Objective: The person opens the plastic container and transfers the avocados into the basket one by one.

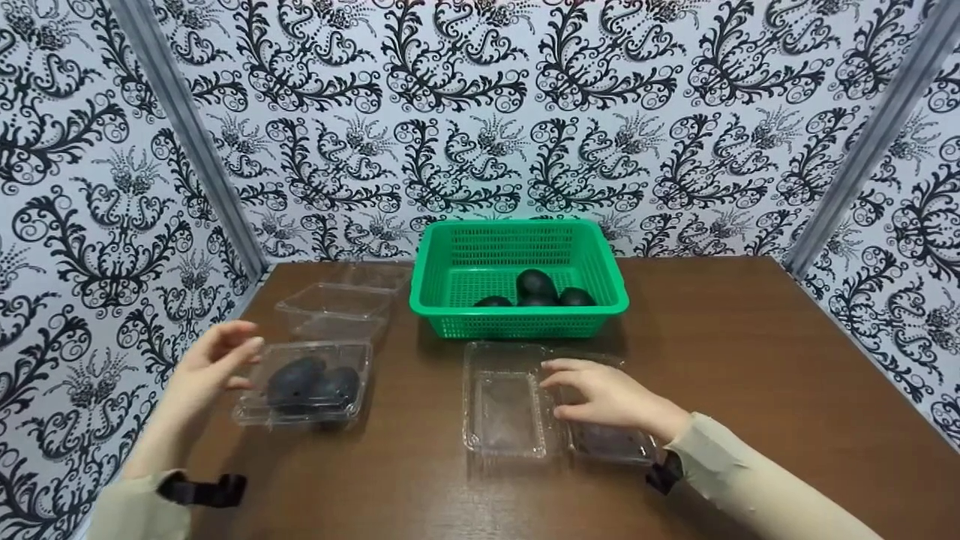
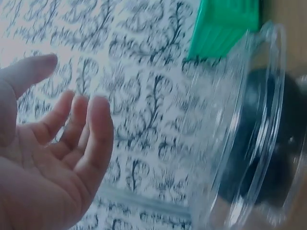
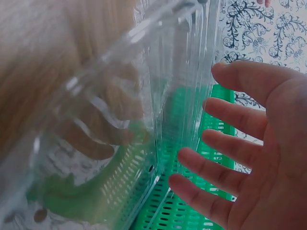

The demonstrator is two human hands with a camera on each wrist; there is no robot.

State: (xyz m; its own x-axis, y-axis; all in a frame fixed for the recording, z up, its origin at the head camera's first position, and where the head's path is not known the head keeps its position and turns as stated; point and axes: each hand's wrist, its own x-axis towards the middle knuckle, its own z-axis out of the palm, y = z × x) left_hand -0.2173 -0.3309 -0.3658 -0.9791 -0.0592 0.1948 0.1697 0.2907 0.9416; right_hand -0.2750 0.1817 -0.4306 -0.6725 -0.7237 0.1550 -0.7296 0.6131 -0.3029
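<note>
My left hand (image 1: pixel 214 367) is at the left side of a closed clear plastic clamshell (image 1: pixel 360 367), its fingers loosely bent and holding nothing. Inside that box lie dark oval fruits that look like avocados (image 1: pixel 296 382). In the left wrist view the hand (image 2: pixel 62 158) shows its palm, apart from the box (image 2: pixel 240 120). Over on the right, my right hand (image 1: pixel 600 394) reaches above an opened clear clamshell (image 1: pixel 506 412), overlapping its right half (image 1: pixel 607 446). The right wrist view shows the fingers (image 3: pixel 235 115) spread beside the clear plastic wall (image 3: pixel 177 72), gripping nothing.
A green basket (image 1: pixel 517 322) with several more dark fruits (image 1: pixel 535 285) stands at the back centre. More clear plastic clamshells (image 1: pixel 337 304) sit at the back left of the brown table (image 1: pixel 720 322). Patterned walls (image 1: pixel 495 135) close in the back and sides.
</note>
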